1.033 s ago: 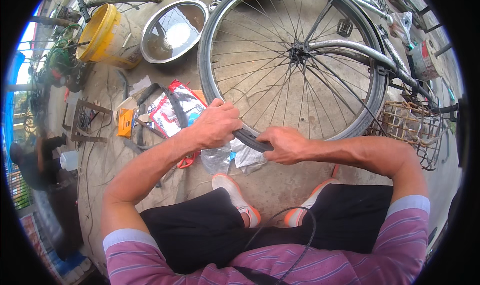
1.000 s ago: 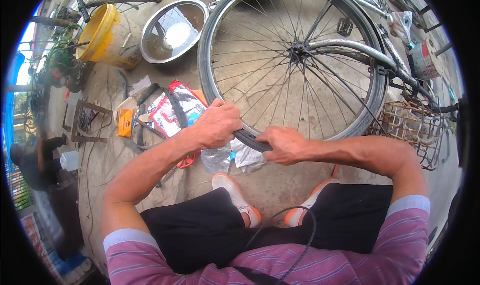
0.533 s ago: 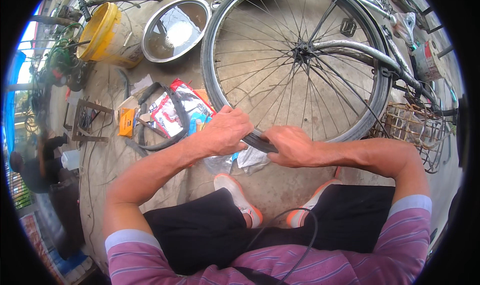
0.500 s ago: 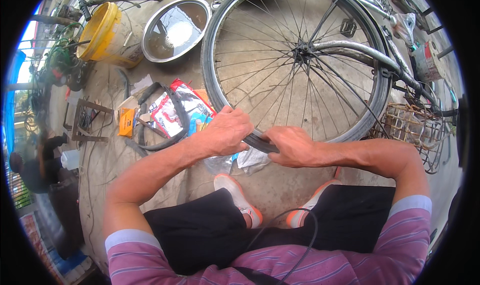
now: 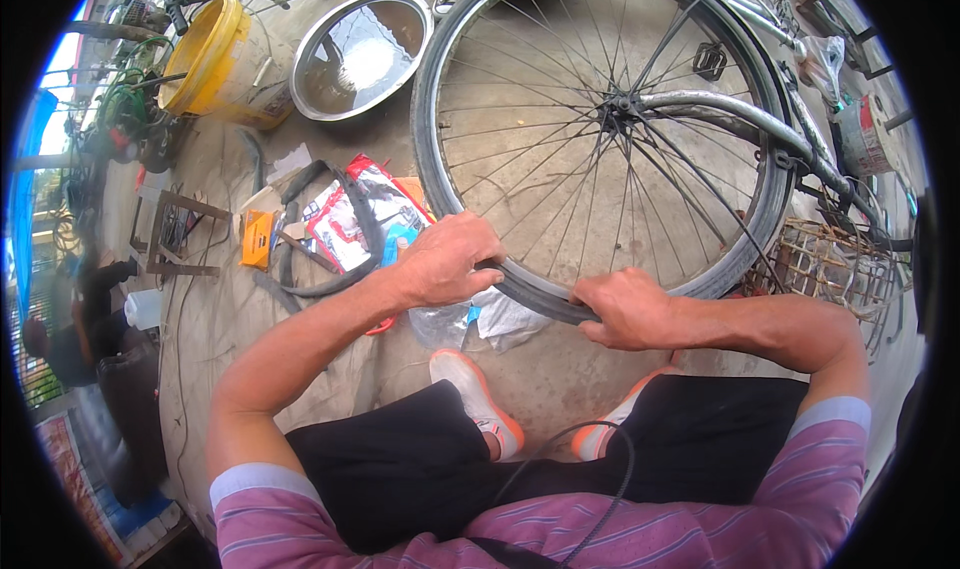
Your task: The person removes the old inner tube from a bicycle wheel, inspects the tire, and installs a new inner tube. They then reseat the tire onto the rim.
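Note:
A large spoked bicycle wheel (image 5: pixel 618 119) fills the upper middle of the view, still joined to its frame. Around its rim runs a black tire (image 5: pixel 540 291). My left hand (image 5: pixel 452 259) is closed over the tire at the wheel's near left side, thumb toward me. Farther right along the same near edge, my right hand (image 5: pixel 628 309) grips the tire with its fingers bent over the rim. A stretch of tire shows between the two hands. The fingertips on the far side of the rim are partly hidden.
Left of the wheel lie a black inner tube (image 5: pixel 368 219), a red and white plastic bag (image 5: pixel 345 224) and a small orange box (image 5: pixel 257 239). Beyond them stand a metal basin of water (image 5: pixel 312 94) and a yellow bucket (image 5: pixel 245 64). A rusty wire basket (image 5: pixel 825 259) sits at right.
My right hand has slid to the right along the tire, widening the space between my hands. My left hand stays at nearly the same place. The view has shifted slightly.

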### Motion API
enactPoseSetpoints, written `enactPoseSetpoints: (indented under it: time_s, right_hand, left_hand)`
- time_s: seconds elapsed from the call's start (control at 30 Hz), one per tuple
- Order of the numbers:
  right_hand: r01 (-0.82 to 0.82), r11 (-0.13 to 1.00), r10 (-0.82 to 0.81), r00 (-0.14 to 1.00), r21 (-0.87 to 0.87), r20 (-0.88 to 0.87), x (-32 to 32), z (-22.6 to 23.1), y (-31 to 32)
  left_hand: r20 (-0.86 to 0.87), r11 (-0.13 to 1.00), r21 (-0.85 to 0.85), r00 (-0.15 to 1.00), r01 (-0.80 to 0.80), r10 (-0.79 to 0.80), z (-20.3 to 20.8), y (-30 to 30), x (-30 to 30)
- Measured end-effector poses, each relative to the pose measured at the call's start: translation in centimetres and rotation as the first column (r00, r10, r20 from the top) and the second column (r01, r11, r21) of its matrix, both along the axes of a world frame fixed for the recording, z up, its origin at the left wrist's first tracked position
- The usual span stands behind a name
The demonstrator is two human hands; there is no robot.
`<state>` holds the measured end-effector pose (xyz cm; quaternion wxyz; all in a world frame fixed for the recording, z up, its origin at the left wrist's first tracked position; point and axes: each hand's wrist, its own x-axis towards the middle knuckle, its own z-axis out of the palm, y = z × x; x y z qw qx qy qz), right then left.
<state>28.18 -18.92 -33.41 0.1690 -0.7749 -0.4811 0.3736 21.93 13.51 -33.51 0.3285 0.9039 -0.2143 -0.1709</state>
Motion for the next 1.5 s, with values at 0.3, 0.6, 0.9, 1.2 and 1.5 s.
enactPoseSetpoints:
  time_s: [0.3,0.6,0.9,1.2,1.5]
  right_hand:
    - [-0.046,0.977,0.034,0.998,0.21,0.06,3.7,1.9,6.5]
    - [-0.18,0.875,0.032,0.948,0.449,0.318,5.5,-3.2,15.8]
    - [-0.225,0.894,-0.006,0.859,0.387,0.511,6.7,-5.6,12.8]
    - [-0.169,0.942,0.029,0.903,0.291,0.429,6.6,-5.2,13.9]
    - [-0.178,0.932,0.021,0.897,0.317,0.441,6.3,-5.4,13.7]
  left_hand:
    - [-0.136,0.61,-0.023,0.607,-0.792,0.783,2.5,3.7,0.8]
    - [-0.506,0.006,-0.133,0.073,-0.991,0.86,-7.8,3.0,1.8]
    - [-0.512,-0.095,-0.236,0.041,-0.967,0.858,-11.4,0.8,3.7]
    - [-0.379,-0.076,-0.223,0.015,-0.972,0.925,-13.3,0.2,2.1]
    - [-0.375,-0.131,-0.253,-0.028,-0.959,0.927,-13.0,-1.0,1.9]
